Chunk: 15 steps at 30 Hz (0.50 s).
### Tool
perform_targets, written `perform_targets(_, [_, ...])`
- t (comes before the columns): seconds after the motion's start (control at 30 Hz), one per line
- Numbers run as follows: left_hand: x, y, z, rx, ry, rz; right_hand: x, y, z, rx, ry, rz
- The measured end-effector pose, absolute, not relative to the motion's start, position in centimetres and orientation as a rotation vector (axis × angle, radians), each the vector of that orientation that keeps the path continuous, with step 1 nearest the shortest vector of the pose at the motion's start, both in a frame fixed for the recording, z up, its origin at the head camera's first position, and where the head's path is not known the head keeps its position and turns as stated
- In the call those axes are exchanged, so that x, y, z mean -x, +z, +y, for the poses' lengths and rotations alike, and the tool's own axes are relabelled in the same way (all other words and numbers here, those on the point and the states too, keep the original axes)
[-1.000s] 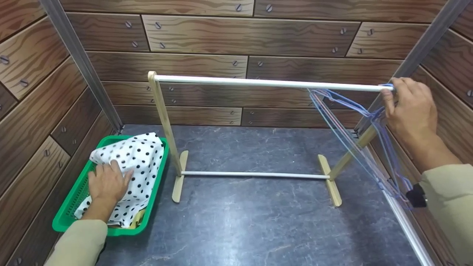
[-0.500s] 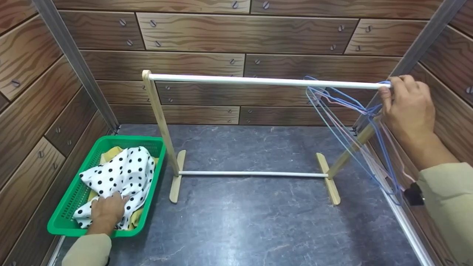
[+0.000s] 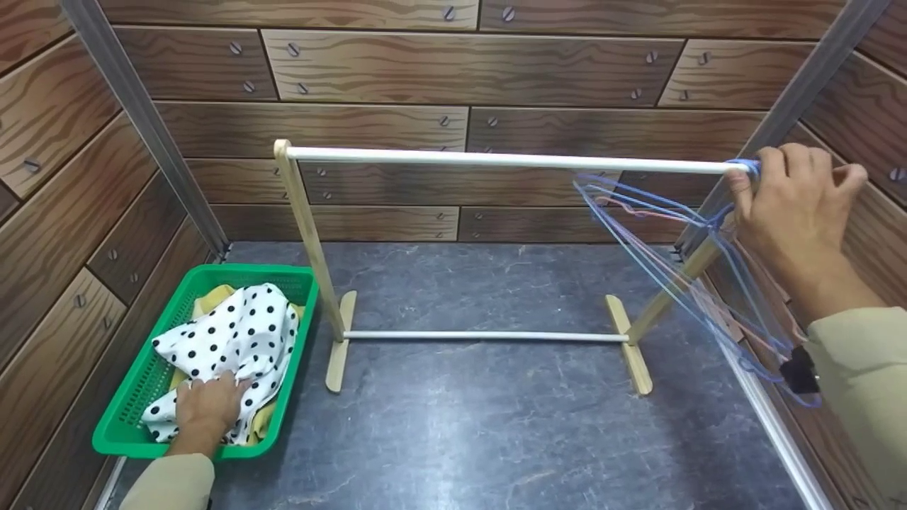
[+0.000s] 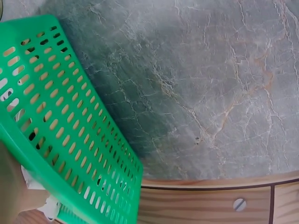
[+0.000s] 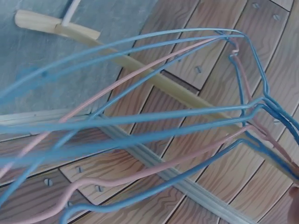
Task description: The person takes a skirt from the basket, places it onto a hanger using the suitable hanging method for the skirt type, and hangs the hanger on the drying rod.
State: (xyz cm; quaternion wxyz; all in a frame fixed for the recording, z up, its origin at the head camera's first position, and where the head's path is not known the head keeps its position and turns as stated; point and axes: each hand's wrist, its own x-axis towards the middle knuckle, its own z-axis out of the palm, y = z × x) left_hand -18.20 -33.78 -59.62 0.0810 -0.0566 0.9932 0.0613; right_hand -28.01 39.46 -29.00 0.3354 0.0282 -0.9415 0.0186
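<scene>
In the head view my left hand (image 3: pixel 209 407) grips a white cloth with black dots (image 3: pixel 223 336). The cloth lies bunched over yellow fabric (image 3: pixel 214 299) in a green plastic basket (image 3: pixel 113 445). My right hand (image 3: pixel 797 205) is at the right end of a rack's white top rail (image 3: pixel 496 159). Its fingers hold the hooks of several blue and pink wire hangers (image 3: pixel 645 262) there, with the thumb against the rail end. The hangers (image 5: pixel 159 126) fan out below in the right wrist view, where only a bit of the hand (image 5: pixel 293 205) shows.
The rack stands on wooden feet (image 3: pixel 631 354), joined by a low white bar (image 3: pixel 482 336). Wood-patterned walls (image 3: pixel 453 67) enclose the grey marbled floor (image 3: pixel 453 425) at the back and sides. The basket's slotted side (image 4: pixel 70 116) fills the left of the left wrist view.
My left hand has come nearer with the dotted cloth, baring yellow fabric behind it. The hangers swing slightly under the rail, while my right hand keeps its place and its little finger now spreads.
</scene>
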Motion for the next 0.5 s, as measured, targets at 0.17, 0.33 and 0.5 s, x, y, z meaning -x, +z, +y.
perform_targets(0.17, [17.6, -59.9, -33.9, 0.144, 0.075, 3.057, 28.4, -29.8, 39.7, -0.121, 0.093, -2.331])
perform_targets(0.33, [17.4, -59.8, -33.5, 0.051, -0.090, 3.231, 28.7, -30.6, 39.9, -0.161, 0.152, -2.204])
perform_targets(0.5, [17.5, -59.5, -33.6, -0.005, -0.196, 3.347, 29.0, -30.9, 39.7, -0.151, 0.163, -2.148])
